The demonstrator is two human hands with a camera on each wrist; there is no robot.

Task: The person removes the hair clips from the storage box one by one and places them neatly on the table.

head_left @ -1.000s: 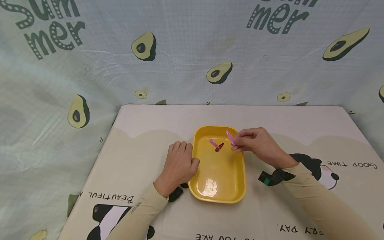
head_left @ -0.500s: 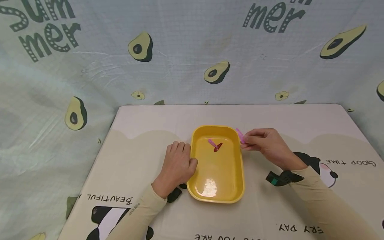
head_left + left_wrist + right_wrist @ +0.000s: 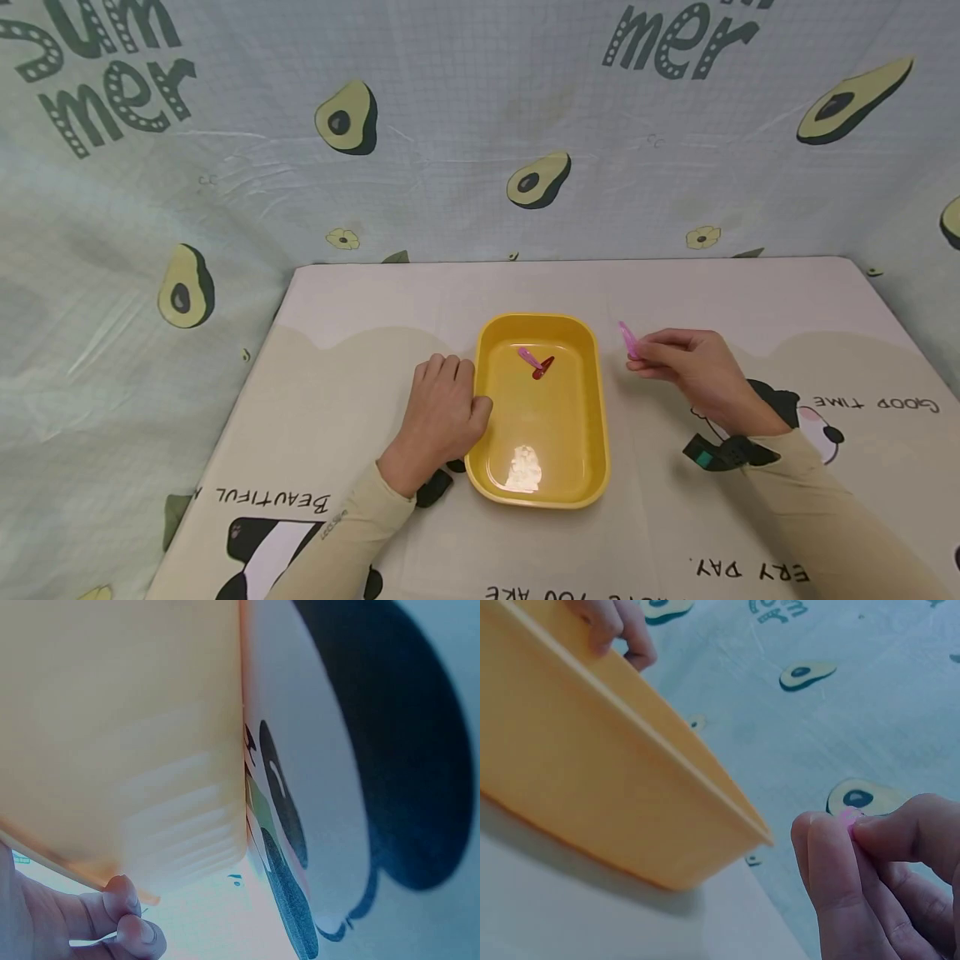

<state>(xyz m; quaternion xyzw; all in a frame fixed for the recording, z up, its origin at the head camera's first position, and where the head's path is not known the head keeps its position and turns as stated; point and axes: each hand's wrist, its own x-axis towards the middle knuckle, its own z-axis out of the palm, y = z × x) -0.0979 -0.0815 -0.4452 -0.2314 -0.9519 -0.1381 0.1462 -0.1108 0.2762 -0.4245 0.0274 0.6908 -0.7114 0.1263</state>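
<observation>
Right of the glossy yellow rectangular tray (image 3: 547,450), the right hand (image 3: 693,367) pinches a slim pink hair clip (image 3: 627,338); the left hand (image 3: 442,408) grips the tray's left rim. A second pink clip (image 3: 528,357) and a red clip (image 3: 537,373) lie inside. Upside-down lettering reads "BEAUTIFUL" (image 3: 273,500) left of the tray, "GOOD TIME" (image 3: 876,404) right.

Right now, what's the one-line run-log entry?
left hand: grips tray at left | right hand: pinches pink clip, right of tray | in tray: second pink clip, red clip

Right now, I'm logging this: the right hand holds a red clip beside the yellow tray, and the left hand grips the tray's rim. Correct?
No: the head view shows the clip in the right hand is pink, not red; the rest stands.
</observation>
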